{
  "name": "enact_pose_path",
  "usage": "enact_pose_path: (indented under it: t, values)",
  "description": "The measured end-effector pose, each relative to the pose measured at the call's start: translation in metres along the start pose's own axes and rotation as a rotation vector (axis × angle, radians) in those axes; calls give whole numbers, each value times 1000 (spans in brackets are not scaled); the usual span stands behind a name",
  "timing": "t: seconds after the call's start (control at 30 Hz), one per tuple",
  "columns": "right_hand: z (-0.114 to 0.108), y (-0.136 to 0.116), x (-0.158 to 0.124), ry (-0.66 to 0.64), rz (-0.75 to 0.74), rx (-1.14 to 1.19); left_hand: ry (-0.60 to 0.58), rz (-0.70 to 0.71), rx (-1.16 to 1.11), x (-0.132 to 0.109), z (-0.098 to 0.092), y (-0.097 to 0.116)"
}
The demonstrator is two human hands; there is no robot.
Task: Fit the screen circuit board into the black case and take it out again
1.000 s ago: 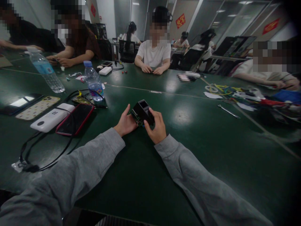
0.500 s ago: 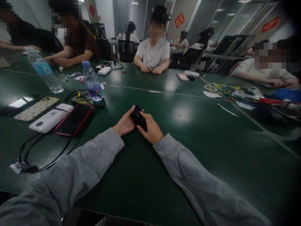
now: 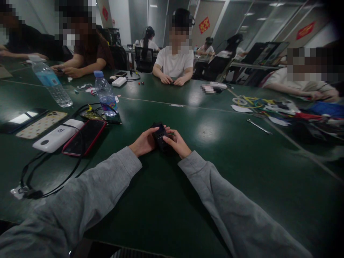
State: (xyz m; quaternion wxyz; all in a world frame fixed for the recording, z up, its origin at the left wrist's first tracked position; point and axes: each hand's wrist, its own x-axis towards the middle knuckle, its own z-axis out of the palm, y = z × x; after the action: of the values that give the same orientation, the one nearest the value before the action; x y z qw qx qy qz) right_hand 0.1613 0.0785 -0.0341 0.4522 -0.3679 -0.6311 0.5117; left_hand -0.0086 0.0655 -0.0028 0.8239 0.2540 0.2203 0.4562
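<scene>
A small black handheld device [image 3: 160, 137] with a dark screen and a few small buttons is held between my two hands, just above the table. My left hand [image 3: 144, 142] grips its left side, the thumb lying along the upper edge by the screen. On the other side my right hand [image 3: 178, 144] closes around it, with the thumb on the face near the buttons. Some fingers of both hands are hidden behind the device. Its exact kind is too small to make out.
To my left on the green table [image 3: 150, 200] lie a red-cased phone [image 3: 85, 138], a white power bank [image 3: 58, 135] and a patterned phone case [image 3: 43, 124]. Two water bottles [image 3: 106, 94] stand beyond. A wrench [image 3: 259, 127] and tangled cables [image 3: 279, 107] lie right. Several people sit around.
The black device has turned so that its face with screen and buttons shows more. My right thumb has shifted onto its front, and the right fingers have moved round behind.
</scene>
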Motion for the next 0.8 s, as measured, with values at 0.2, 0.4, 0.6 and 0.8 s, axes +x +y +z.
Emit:
enact_pose_path:
  t: [0.2, 0.4, 0.6, 0.8]
  values:
    - [-3, -6, -1, -50, 70, 90, -12, -16, -1, 0, -2, 0]
    - [-4, -7, 0, 8, 125, 212, -10, -14, 37, 3, -4, -1]
    - [-6, -12, -1, 144, 197, 373, 75, 60, 171, 8, -6, -7]
    - [-9, -15, 0, 237, 228, 443, 142, 201, 289, 8, -1, -16]
